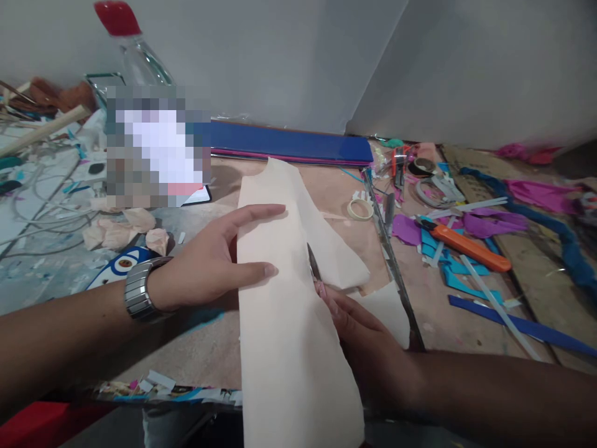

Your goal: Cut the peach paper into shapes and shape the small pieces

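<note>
A long cream sheet, paper or thin foam, runs from mid-table over the front edge, its cut right part splaying away. My left hand, with a metal watch at the wrist, holds its left side. Thumb and index finger lie stretched on top; the other fingers are hidden. At the sheet's right edge, my right hand is closed round scissors. One dark scissor blade shows at the cut; the handles are hidden in the hand. Beneath the right part lies another cream piece.
Blue sheets are stacked along the wall. To the right are an orange cutter knife, a tape roll, a metal ruler and coloured scraps. On the left stand a red-capped bottle, crumpled peach pieces and cables.
</note>
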A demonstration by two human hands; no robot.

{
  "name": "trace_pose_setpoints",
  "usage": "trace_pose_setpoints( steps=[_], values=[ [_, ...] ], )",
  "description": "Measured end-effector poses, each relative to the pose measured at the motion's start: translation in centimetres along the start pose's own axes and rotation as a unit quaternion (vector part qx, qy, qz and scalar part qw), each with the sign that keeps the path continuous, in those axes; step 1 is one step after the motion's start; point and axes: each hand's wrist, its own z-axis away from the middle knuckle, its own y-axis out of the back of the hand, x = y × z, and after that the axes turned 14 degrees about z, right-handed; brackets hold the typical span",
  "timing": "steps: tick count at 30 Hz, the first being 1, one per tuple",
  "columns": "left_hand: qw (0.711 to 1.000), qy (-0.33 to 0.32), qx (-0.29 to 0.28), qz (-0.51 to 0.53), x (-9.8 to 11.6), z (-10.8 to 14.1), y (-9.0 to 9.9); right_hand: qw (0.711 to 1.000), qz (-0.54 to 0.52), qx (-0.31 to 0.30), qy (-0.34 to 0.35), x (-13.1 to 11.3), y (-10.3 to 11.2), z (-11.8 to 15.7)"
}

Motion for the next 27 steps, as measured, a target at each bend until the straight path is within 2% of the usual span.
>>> trace_pose_setpoints(
  steps=[9, 22, 27],
  values=[
    [1.000, 0.008, -0.029, 0.002, -0.09, 0.01, 0.03, 0.999, 0.044, 0.020, 0.001, 0.03, 0.36, 0.12],
    [1.000, 0.008, 0.014, 0.004, -0.02, 0.03, -0.04, 1.000, 0.010, 0.025, -0.003, 0.20, 0.28, 0.09],
    [1.000, 0.009, 0.001, 0.015, -0.07, 0.05, -0.08, 1.000, 0.016, 0.020, -0.007, 0.21, 0.39, -0.11]
  ],
)
